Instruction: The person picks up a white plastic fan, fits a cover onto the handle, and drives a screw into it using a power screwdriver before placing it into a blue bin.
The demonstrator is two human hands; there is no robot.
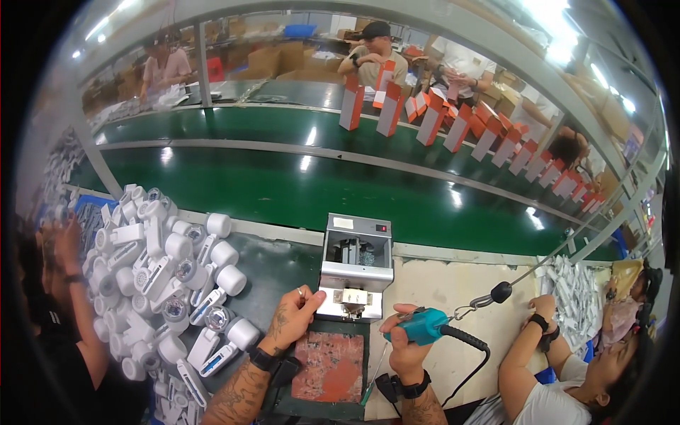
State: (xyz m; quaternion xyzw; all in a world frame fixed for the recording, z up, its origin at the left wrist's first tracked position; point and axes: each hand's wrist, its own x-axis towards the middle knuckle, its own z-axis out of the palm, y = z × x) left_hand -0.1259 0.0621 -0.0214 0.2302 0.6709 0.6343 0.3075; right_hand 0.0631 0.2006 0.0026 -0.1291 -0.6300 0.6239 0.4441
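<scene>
Right hand (406, 354): grasping the teal handheld tool (425, 325), at 5 o'clock from the metal fixture (360, 248) (12 o'clock points away from the person). The tool's working end is not clearly visible. Its black cord (466, 336) bows out at 4 o'clock and drops toward the bench edge; if it catches there, the tool could be jerked off line.

Red worn mat (328, 367): at 6 o'clock.

Left hand (295, 313): fingers curled, thumb against forefinger, beside the front left corner of the fixture, at 8 o'clock. Whether anything is pinched cannot be told. Caution: should the tool slip toward 9 o'clock, the fingertips could be struck.

Fixture: on the bench ahead, with a small pale part (355, 297) at its front. Misalignment of tool and part could cause damage or poor seating.

White lamp units (177, 248): heaped at 9 o'clock. A knock from the left forearm could topple some.

Steel wire (533, 267): hooked to the tool, rising toward 2 o'clock. Excess pull could deflect the tool.

Green conveyor (283, 188): at 12 o'clock, well beyond the hands.
</scene>
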